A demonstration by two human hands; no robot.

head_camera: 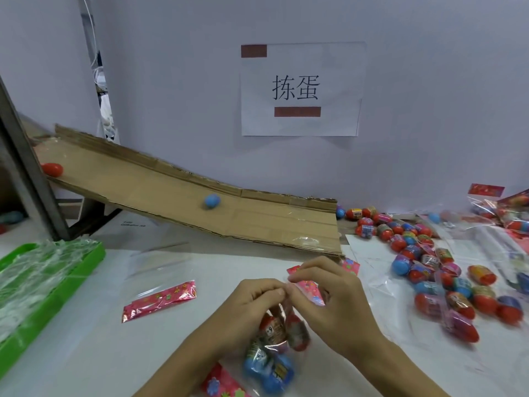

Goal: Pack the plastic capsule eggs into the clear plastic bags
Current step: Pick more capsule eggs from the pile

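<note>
- Clear plastic bag (274,348) near the bottom edge, between both hands, holding several capsule eggs (269,365), red ones above blue ones; wrapper print too blurred to read.
- Left hand (252,305) curled, fingertips pinching the bag's top at its pink header card (310,287).
- Right hand (332,299) curled over the same top, pinching the pink card from the other side.
- Loose pile of eggs (435,270) on the table's right side, well apart from the hands, red and blue, most in printed wrappers; print unreadable.
- Brown cardboard ramp (200,196) sloping down from the left, carrying a blue egg (212,201) midway and a red egg (52,169) near its upper end.
- White paper sign (300,90) on the wall, printed with "拣蛋", with dark red bars above and below the characters.
- Empty bag with a pink card (160,300) lying flat left of the hands.
- Green tray (94,253) at far left, heaped with clear bags.
- Filled bags (509,213) at far right.
</note>
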